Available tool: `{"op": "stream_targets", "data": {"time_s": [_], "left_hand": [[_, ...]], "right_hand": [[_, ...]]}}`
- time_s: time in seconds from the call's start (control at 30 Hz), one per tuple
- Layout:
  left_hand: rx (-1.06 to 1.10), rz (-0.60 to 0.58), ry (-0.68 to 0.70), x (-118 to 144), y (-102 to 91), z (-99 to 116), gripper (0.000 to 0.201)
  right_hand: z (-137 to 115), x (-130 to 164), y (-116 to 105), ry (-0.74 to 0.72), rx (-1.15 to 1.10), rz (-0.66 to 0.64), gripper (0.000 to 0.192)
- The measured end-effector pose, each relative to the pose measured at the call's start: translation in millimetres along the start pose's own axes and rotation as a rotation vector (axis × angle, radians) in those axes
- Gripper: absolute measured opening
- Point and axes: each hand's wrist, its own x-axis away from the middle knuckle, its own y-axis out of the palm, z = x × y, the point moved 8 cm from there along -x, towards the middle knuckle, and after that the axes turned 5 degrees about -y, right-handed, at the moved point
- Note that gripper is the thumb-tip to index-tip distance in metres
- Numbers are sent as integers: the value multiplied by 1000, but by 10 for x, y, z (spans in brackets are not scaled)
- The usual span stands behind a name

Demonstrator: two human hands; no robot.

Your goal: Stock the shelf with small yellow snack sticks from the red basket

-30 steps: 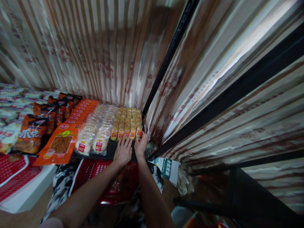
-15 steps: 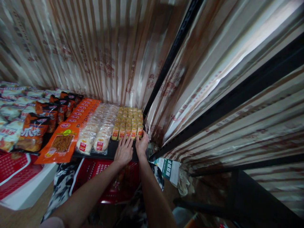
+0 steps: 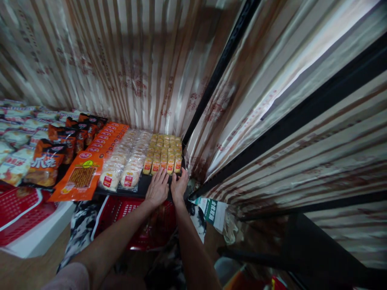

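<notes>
Rows of small yellow packaged cakes (image 3: 163,155) with red-and-white labels stand at the right end of a black shelf (image 3: 146,186). My left hand (image 3: 157,187) lies at their front edge, fingers stretched forward, the tips by the front row. My right hand (image 3: 179,186) is at the front right corner of the rows, fingers extended and somewhat apart, near the rightmost cakes. Neither hand is wrapped around a pack. Left of the cakes are two rows of round white pastries in clear wrappers (image 3: 129,177), then orange snack bags (image 3: 84,171).
Black-and-orange bread bags (image 3: 45,163) and white packs (image 3: 16,163) fill the shelf's left part. Below are a red basket (image 3: 110,215) between my legs and another red basket (image 3: 19,215) at left. A black post (image 3: 208,94) rises at the right corner before striped curtain sheeting (image 3: 145,72).
My hands stay at the front of the cake rows with little movement; the right fingers look slightly drawn back from the corner. The view has shifted a little.
</notes>
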Motion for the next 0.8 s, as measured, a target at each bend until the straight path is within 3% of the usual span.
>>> {"op": "stream_targets", "data": {"time_s": [0.23,0.4,0.63,0.8], "left_hand": [[118,0,-16,1,-19,-68,33],[214,28,57,100,-100,-28,29],[377,55,129,791,-199,27,30],[387,-119,37,1186,-74,-93,38]], "right_hand": [[-327,471,-286,3,-187,75,32],[-343,824,-333,61,-285,29,29],[-237,1280,-260,192,-328,-88,28],[-40,1482,9,337,-251,-229,28]]}}
